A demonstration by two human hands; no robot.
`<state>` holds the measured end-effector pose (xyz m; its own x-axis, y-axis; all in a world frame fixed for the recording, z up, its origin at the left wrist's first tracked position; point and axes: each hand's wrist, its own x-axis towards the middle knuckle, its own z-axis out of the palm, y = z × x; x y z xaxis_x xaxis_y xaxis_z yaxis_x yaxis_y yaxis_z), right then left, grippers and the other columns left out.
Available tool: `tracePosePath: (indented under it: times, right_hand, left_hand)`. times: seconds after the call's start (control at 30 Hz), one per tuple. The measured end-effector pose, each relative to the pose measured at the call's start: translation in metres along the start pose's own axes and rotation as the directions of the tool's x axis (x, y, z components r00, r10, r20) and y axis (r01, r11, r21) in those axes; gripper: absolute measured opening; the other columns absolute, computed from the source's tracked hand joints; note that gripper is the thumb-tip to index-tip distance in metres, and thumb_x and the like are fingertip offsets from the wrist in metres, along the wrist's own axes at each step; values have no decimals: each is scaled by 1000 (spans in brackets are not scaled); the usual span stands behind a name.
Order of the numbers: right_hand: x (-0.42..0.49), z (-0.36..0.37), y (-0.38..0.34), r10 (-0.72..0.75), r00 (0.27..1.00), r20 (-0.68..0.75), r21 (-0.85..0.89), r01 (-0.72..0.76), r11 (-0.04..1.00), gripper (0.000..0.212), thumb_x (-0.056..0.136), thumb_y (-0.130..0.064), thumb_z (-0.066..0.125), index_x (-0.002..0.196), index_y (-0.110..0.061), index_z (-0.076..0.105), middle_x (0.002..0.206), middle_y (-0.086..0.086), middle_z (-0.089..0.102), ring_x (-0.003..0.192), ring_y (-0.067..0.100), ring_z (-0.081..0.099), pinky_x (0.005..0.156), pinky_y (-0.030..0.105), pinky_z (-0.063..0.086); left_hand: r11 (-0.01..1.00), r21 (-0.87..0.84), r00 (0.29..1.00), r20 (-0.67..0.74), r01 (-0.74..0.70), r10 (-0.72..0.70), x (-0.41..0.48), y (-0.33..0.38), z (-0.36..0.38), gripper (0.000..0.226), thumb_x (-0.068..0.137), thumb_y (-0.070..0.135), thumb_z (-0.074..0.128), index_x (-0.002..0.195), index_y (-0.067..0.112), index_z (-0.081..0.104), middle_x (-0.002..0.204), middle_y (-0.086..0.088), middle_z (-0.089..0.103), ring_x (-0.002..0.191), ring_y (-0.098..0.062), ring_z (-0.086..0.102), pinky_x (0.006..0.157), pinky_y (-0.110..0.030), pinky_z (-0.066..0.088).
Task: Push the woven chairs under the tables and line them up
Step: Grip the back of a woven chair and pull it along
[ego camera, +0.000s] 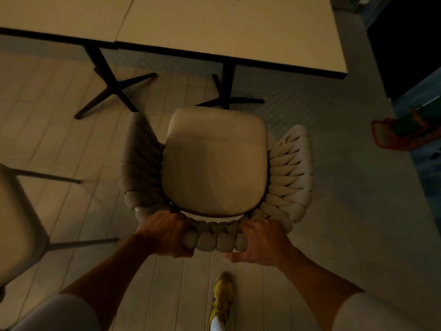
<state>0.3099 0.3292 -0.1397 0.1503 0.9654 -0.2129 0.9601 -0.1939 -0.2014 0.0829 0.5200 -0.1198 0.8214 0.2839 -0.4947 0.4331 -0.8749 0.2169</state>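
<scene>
A woven chair [214, 163] with a cream seat cushion and thick braided arms and back stands below me, its seat facing the table [238, 27]. The front of the seat is a little short of the table's near edge. My left hand [164, 232] grips the left part of the woven backrest, and my right hand [262, 242] grips its right part, thumb under the rim. A second chair [16, 223] shows partly at the left edge, with its thin legs pointing right.
Two pale tabletops meet at a seam; another table [59, 15] lies to the left. Black pedestal bases [114, 91] stand beneath them. An orange basket [403, 134] sits on the floor at the right. My yellow shoe [222, 297] is behind the chair.
</scene>
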Motion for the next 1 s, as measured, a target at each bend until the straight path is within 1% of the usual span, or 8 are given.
tracePosePath:
  times: [0.1,0.2,0.37,0.57,0.67,0.83,0.93,1.0]
  right_hand:
    - [22,-9,16,-13,1000,-20,14,13,1000,93,60,-107,38,101,-31,73,97,-10,75,82,15,69,70,30,54]
    - [44,-17,34,-38,999,-14,17,38,999,91,62,-107,37,100,-32,73,98,-12,75,84,12,68,71,28,51]
    - [75,-29,55,-52,998,-21,43,52,998,87,62,-105,42,99,-32,73,95,-13,74,81,10,68,67,29,53]
    - [110,-40,72,-49,998,-30,22,50,999,82,61,-103,47,94,-33,72,90,-14,74,76,10,68,64,28,52]
    - [128,-45,79,-49,998,-43,50,51,997,77,63,-101,51,95,-35,71,89,-14,73,76,9,67,64,29,53]
    - [158,-51,87,-9,999,46,83,5,997,77,61,-103,49,101,-39,68,97,-17,70,83,6,66,68,29,53]
    - [175,-60,90,-3,997,81,86,-4,996,75,62,-100,53,106,-41,67,102,-18,70,87,5,66,69,25,49]
    - [184,-66,92,8,995,95,96,-17,995,78,62,-100,52,109,-39,66,104,-19,70,88,6,67,68,24,46]
  left_hand:
    - [1000,-7,1000,-5,10,-10,23,-9,-14,68,67,81,54,127,50,57,117,20,68,100,-9,67,85,-28,52]
    - [1000,-13,1000,-12,26,-26,44,-16,-24,70,64,82,52,127,51,56,118,21,67,102,-9,67,88,-31,54]
    - [999,-8,999,-22,34,-34,72,-28,-41,71,62,82,48,124,50,58,117,21,68,102,-9,67,89,-32,55]
    - [1000,-16,1000,-13,17,-17,102,-49,-60,68,65,83,49,122,47,59,111,20,69,94,-7,67,84,-28,54]
    - [1000,-20,1000,-1,6,-6,116,-62,-69,69,66,85,50,122,46,59,108,19,69,92,-8,67,83,-28,54]
    - [1000,-26,999,38,6,-5,140,-82,-84,65,69,82,56,123,46,58,106,19,68,88,-5,64,76,-25,46]
    - [1000,-2,999,42,-2,2,154,-94,-94,63,69,82,56,119,44,59,103,17,69,86,-7,65,79,-28,53]
    - [1000,16,999,43,-6,5,161,-100,-101,63,69,82,55,119,43,60,101,17,70,85,-7,66,81,-29,56]
